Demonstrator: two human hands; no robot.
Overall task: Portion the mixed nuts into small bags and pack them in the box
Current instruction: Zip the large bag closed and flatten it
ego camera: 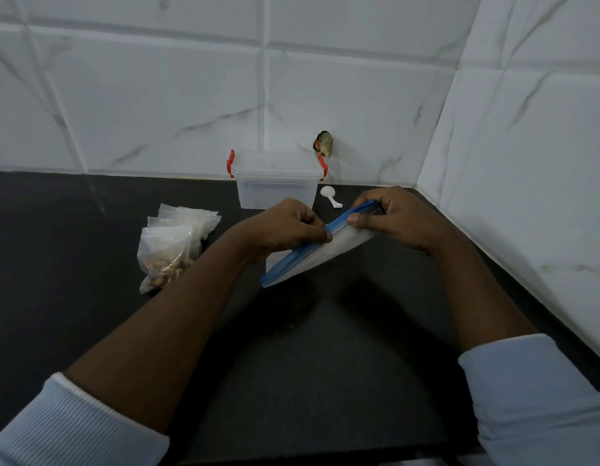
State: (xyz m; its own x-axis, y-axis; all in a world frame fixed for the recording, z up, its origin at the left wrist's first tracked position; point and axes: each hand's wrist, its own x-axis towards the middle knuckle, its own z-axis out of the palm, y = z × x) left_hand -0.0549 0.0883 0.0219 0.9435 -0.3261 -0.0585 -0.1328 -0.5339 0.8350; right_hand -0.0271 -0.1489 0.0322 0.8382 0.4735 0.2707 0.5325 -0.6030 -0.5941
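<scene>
**A:** What lies left of the left hand?

**B:** A pile of small bags (172,245) made of clear, crinkled plastic, on the matt black counter (308,348). The nearest one holds brown nuts.

**A:** And the left hand (285,227) itself?

**B:** Its fingers are curled. The thumb and fingertips pinch the blue zip strip of a larger zip bag (342,243). The bag is flat and whitish and is held slanting above the counter, its low end towards the left forearm.

**A:** Where is the box?

**B:** The box (276,183) stands just beyond the left hand's knuckles. It is translucent plastic and rectangular, with its lid on and a red clip at each end.

**A:** And further right?

**B:** A small white plastic scoop (329,195) lies beyond the fingers of the right hand (392,220). That hand is curled too and pinches the high end of the same blue strip. Ribbed pale blue sleeves are pushed up both forearms.
</scene>
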